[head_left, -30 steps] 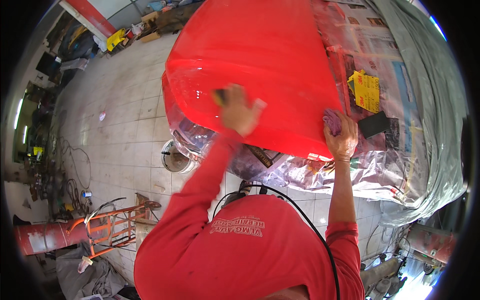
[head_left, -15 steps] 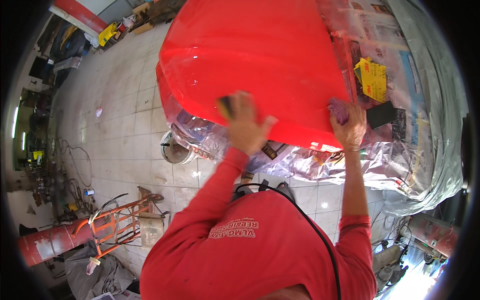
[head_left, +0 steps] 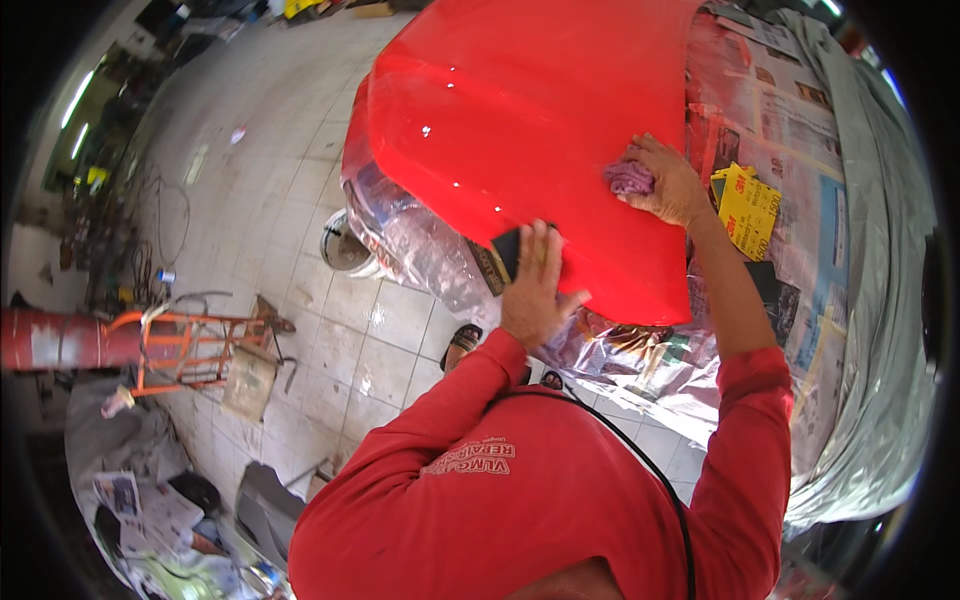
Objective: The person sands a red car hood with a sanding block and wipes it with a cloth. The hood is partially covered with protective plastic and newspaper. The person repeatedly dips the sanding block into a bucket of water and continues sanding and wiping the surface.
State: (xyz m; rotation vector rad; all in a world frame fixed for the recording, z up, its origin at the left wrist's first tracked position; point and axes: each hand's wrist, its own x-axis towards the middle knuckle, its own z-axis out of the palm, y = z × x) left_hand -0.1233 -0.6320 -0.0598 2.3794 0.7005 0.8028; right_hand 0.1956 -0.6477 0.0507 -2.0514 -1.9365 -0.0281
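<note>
"Left hand (head_left: 537, 288): condition?"

"It is lying flat, fingers extended side by side and thumb standing out. Its fingers are covering part of a black pad (head_left: 506, 247), which is resting near the front edge of the red panel (head_left: 560, 120)."

"Right hand (head_left: 668, 183)?"

"Its fingers are curling around a purple cloth (head_left: 630, 178), which is sitting on the same panel, near the right-hand edge."

"Surroundings?"

"Yellow sheets (head_left: 748, 212) are lying on the newspaper covering (head_left: 800, 190), right of that forearm. A black block (head_left: 762, 283) is partly hiding behind the forearm. A bucket (head_left: 348, 250) is standing on the tiled floor (head_left: 270, 190)."
</note>
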